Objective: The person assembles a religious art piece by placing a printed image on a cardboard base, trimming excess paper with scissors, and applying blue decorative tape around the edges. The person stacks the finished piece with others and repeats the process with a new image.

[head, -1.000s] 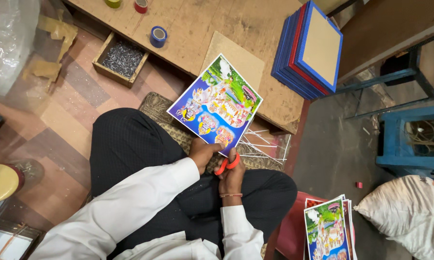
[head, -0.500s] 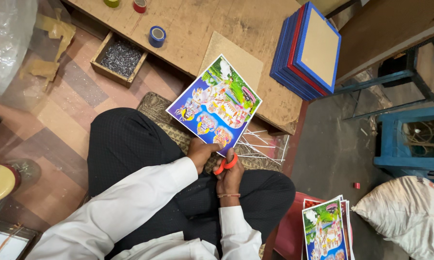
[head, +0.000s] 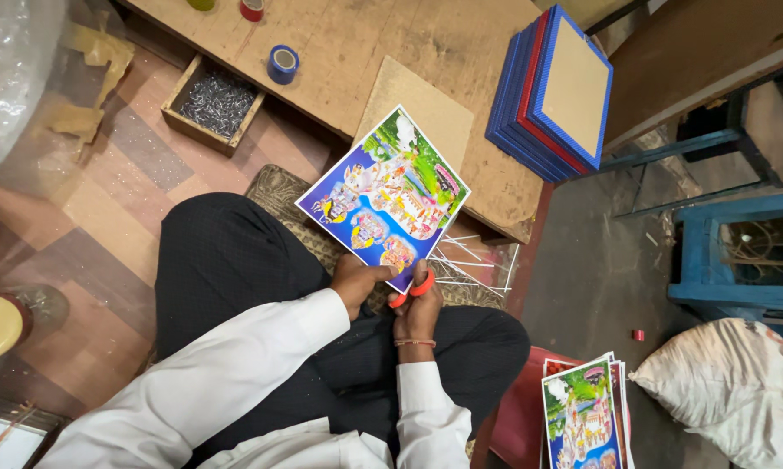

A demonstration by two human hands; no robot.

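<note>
Pinching the near edge of the colourful print (head: 384, 201) above the lap, the left hand (head: 357, 285) steadies it; the right hand (head: 416, 311) grips red-handled scissors (head: 411, 288). Thin, light and floppy, it looks best held beside the cut.

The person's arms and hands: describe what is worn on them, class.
Both arms wear long white shirt sleeves with buttoned-style cuffs ending at the wrists. The left hand is bare. The right hand is bare too, with a thin reddish band at its wrist.

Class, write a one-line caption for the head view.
Seated person's left hand holds a colourful print while right hand trims it with red-handled scissors.
</note>
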